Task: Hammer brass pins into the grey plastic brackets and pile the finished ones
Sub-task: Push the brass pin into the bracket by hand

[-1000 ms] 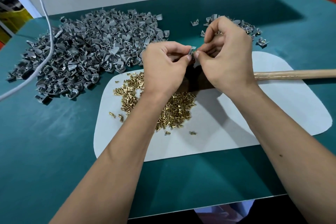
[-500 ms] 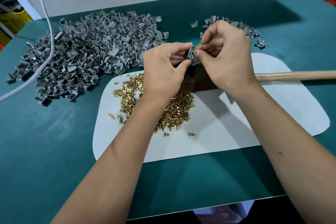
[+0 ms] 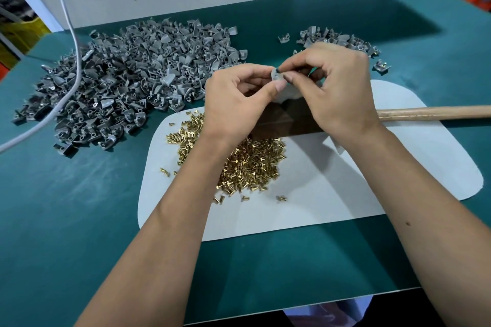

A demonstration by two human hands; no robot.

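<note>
Grey bracket (image 3: 276, 77) pinched by fingers of L hand (image 3: 236, 103) & R hand (image 3: 337, 93).

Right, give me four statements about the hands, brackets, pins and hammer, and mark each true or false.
1. Both hands, left hand and right hand, pinch one grey bracket. True.
2. The brass pins lie on the green table. False: they lie on the white mat.
3. The bigger bracket pile is on the left. True.
4. The right hand grips the hammer handle. False: it lies on the mat, untouched.
</note>
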